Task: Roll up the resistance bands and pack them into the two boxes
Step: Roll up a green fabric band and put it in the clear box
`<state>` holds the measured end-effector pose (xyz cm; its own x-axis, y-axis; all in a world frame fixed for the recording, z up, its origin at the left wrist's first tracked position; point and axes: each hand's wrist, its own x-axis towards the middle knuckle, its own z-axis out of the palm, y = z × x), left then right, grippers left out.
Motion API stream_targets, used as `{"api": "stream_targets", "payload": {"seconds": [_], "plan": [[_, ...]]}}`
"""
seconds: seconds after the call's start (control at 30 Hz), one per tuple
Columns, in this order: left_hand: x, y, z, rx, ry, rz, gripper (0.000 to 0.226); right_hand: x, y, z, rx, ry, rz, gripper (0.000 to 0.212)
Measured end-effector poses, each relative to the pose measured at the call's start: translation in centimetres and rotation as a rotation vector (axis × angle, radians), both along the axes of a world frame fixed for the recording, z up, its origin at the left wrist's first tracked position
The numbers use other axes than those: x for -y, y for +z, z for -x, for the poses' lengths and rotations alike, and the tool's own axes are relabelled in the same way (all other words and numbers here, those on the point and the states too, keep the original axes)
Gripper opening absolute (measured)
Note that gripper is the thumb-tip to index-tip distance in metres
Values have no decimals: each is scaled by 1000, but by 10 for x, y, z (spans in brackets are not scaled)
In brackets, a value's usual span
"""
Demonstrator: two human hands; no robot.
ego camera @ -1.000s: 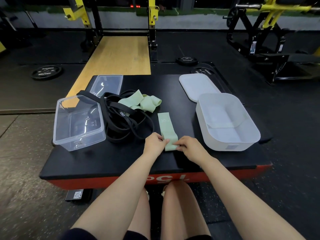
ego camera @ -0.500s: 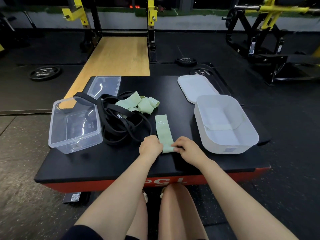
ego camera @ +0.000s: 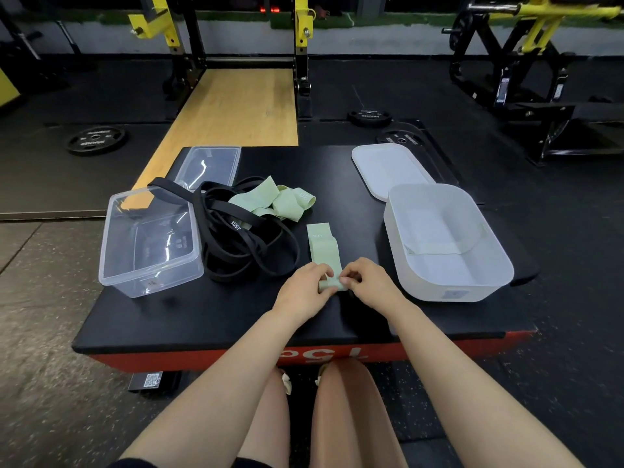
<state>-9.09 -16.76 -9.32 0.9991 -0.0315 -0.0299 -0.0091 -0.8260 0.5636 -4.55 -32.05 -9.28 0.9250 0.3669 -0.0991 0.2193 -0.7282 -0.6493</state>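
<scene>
Head view. Left hand (ego camera: 305, 287) and right hand (ego camera: 368, 282), fingers curled, pinch the near end of a green band (ego camera: 323, 246), now turned into a small roll where it lay flat a second ago; rolling begun. Clear box (ego camera: 148, 238) left, white box (ego camera: 445, 244) right, neither holding a rolled band. Black bands (ego camera: 246, 238), further green bands (ego camera: 273, 202) heaped on black platform (ego camera: 209, 312). Gym floor, weight plates, yellow racks beyond.
</scene>
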Motion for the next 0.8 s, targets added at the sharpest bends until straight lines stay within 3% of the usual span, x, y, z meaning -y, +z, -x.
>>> {"api": "stream_targets", "payload": {"seconds": [0.23, 0.43, 0.63, 0.8], "plan": [[3, -5, -3, 8, 81, -19, 23, -7, -9, 5, 108, -111, -92, 7], [0, -5, -13, -2, 79, -35, 27, 4, -18, 11, 225, 2, -44, 20], [-2, -5, -14, 23, 123, 11, 30, 0, -15, -2, 178, 12, -39, 21], [-1, -1, -14, 118, 21, -124, 31, -4, -12, -16, 130, -3, -21, 21]]}}
